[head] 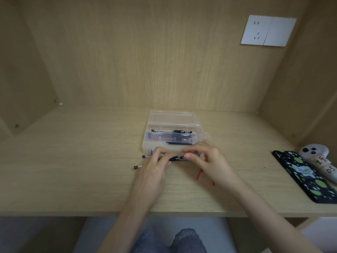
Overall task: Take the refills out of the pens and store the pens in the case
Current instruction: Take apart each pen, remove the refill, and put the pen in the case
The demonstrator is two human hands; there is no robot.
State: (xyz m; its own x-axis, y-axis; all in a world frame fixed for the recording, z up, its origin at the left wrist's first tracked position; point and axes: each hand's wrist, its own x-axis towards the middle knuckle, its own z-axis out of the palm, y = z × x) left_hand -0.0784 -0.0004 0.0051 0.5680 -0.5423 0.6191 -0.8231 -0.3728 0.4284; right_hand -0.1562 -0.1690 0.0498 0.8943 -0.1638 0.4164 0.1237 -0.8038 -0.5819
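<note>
Both forearms are bare to the frame's edge — no sleeves, watch or rings on the left hand (155, 164) or right hand (209, 159) — blue-grey jeans (169, 241) below.

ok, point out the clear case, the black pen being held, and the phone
clear case (155, 141), head view, left part of the front wall.
black pen (176, 158), head view, barrel showing between the two hands.
phone (299, 172), head view, middle of its patterned back.
</note>
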